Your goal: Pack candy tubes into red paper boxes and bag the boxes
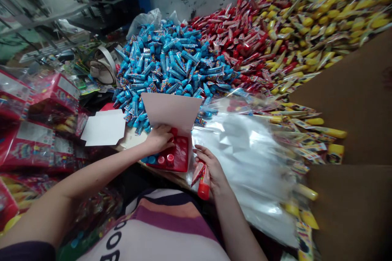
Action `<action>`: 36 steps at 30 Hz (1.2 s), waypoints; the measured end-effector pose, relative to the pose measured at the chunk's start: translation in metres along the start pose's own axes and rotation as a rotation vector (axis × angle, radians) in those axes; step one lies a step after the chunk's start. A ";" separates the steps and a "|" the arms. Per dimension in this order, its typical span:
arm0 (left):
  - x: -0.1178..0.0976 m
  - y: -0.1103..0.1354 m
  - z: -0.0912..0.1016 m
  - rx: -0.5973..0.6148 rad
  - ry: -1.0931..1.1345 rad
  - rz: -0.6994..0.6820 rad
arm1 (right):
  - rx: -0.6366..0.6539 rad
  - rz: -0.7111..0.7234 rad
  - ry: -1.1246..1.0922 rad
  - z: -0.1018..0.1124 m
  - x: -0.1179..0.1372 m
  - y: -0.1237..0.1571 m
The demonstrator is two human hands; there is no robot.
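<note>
My left hand (159, 139) is inside a small red display box (183, 154) with a raised white flap (171, 110). Its fingers are closed around a red-capped tube (174, 131), mostly hidden by the hand. Two red caps (170, 158) and some blue caps (150, 160) stand in holes along the box's near left side; several other holes show no cap. To the right of the box, my right hand (212, 169) is closed on red candy tubes (203, 183) in printed wrappers, their caps pointing down toward me.
Behind the box lie heaps of blue tubes (171, 61), red tubes (239, 40) and yellow tubes (321, 24). Clear plastic bags (241, 151) spread at right, beside a cardboard box (346, 102). Packed red boxes (27, 142) are stacked at left, near a white card (105, 127).
</note>
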State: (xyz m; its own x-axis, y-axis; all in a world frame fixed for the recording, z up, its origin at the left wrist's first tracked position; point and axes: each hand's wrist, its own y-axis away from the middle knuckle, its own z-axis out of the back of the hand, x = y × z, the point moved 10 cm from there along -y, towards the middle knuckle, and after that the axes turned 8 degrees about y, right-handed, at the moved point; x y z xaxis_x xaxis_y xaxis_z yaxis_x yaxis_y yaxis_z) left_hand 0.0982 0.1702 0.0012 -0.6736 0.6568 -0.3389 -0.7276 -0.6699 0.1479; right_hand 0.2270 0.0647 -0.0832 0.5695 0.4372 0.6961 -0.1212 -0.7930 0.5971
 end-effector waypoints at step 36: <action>-0.009 0.057 -0.016 -0.646 1.864 0.515 | -0.100 0.409 -0.049 -0.051 0.035 0.037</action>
State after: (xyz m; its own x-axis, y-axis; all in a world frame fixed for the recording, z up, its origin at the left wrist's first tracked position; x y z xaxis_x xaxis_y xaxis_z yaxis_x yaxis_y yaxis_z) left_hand 0.0647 0.1206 -0.0026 0.4690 -0.3927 -0.7911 -0.1257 -0.9163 0.3804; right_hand 0.2008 0.0722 -0.0166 0.4958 0.0722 0.8654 -0.4225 -0.8506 0.3130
